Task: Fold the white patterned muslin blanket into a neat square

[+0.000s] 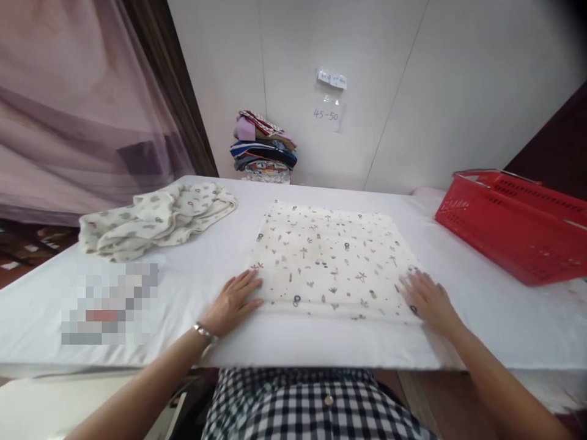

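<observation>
Cream cloth with small plant prints (328, 260), spread flat on the desk (339, 345).
The left hand (233, 302) rests wide, gripping nothing, at its left edge; the right hand (428, 299), blurred, is also wide, at the right edge.

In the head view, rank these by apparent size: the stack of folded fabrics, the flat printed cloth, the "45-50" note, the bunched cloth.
Largest to smallest:
1. Flat printed cloth
2. Bunched cloth
3. Stack of folded fabrics
4. "45-50" note
</observation>
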The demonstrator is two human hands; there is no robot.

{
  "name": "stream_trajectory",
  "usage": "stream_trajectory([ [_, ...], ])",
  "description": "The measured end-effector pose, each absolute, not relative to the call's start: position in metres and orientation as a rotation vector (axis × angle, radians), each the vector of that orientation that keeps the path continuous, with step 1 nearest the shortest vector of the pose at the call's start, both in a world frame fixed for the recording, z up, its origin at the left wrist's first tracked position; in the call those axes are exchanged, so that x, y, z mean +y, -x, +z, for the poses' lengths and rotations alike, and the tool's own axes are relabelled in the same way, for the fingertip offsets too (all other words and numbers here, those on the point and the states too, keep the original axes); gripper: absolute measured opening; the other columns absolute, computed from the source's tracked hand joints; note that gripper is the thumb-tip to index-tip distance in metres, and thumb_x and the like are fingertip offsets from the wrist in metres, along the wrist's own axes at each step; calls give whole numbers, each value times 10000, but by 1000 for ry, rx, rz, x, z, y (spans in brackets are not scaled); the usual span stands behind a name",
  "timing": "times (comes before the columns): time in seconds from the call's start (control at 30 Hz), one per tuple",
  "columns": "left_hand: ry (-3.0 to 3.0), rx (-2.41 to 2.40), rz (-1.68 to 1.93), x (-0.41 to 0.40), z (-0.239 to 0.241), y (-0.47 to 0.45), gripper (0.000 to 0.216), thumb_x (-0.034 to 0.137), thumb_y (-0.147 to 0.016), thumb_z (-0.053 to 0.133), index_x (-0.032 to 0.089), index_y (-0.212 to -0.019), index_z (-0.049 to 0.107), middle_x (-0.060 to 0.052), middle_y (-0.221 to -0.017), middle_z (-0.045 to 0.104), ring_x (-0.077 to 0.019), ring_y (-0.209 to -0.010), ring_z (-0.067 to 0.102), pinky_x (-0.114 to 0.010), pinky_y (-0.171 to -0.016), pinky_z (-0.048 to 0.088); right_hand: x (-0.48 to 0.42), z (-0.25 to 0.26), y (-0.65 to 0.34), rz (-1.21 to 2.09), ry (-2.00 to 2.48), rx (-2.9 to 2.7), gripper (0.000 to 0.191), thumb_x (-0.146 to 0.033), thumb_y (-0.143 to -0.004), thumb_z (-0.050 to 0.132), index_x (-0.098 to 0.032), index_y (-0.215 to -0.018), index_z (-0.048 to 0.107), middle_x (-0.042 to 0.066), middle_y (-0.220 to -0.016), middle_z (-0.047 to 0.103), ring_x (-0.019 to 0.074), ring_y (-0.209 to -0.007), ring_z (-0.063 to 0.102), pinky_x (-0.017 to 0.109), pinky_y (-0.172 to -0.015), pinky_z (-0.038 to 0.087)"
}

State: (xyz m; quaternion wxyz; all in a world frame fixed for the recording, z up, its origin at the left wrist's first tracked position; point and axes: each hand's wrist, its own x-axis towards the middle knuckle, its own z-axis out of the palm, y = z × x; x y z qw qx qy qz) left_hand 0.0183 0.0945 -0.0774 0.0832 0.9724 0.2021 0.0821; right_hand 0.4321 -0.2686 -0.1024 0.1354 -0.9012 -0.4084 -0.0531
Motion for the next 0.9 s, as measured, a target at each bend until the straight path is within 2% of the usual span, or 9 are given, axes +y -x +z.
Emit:
stream_trajectory([
  [0.1, -2936, 550, 334, 84, -74, -7, 467, 482, -863, 412, 239, -1253, 497, -77, -1393, 398, -239, -1288, 344, -467, -1047, 297, -292, -99, -424, -249, 2439, -1100, 463, -478, -867, 352, -197, -1158, 577, 91, -1267, 524, 256, -1234, 408, 473, -1037, 321],
  [0.17, -2968, 441, 371, 74, -73, -8, 408, 447, -867, 429, 253, -1211, 530, -62, -1350, 458, -228, -1241, 407, -472, -1039, 307, -297, -99, -409, -273, 2300, -1149, 390, -469, -849, 415, -229, -1083, 615, 68, -1157, 592, 245, -1142, 494, 447, -1005, 381],
  [0.3, -2991, 332, 504, 51, -71, -28, 322, 369, -878, 443, 239, -1138, 581, -66, -1241, 550, -221, -1124, 491, -460, -987, 362, -270, -94, -361, -290, 2060, -1426, 258, -370, -846, 501, -266, -1052, 616, 47, -1083, 606, 224, -1025, 545, 415, -910, 458],
  [0.53, -2987, 213, 538, 22, -73, -78, 270, 231, -878, 447, 188, -1101, 591, -85, -1039, 607, -207, -966, 523, -375, -847, 439, -190, -80, -300, -223, 1894, -1843, 243, -248, -882, 461, -204, -1074, 605, 95, -1037, 595, 221, -951, 532, 405, -813, 458],
  [0.77, -3047, 204, 614, 8, -76, -91, 252, 221, -882, 442, 190, -1095, 574, -73, -1004, 606, -193, -909, 521, -345, -792, 418, -173, -84, -284, -262, 1906, -1856, 329, -255, -884, 446, -186, -1193, 531, 110, -1079, 568, 233, -975, 506, 393, -823, 439],
  [0.9, -3091, 203, 640, 1, -74, -98, 231, 240, -908, 393, 190, -968, 610, -49, -892, 615, -180, -837, 523, -323, -736, 408, -160, -81, -270, -224, 1888, -1914, 304, -245, -893, 430, -172, -1169, 532, 105, -1103, 568, 222, -992, 498, 380, -841, 420],
])
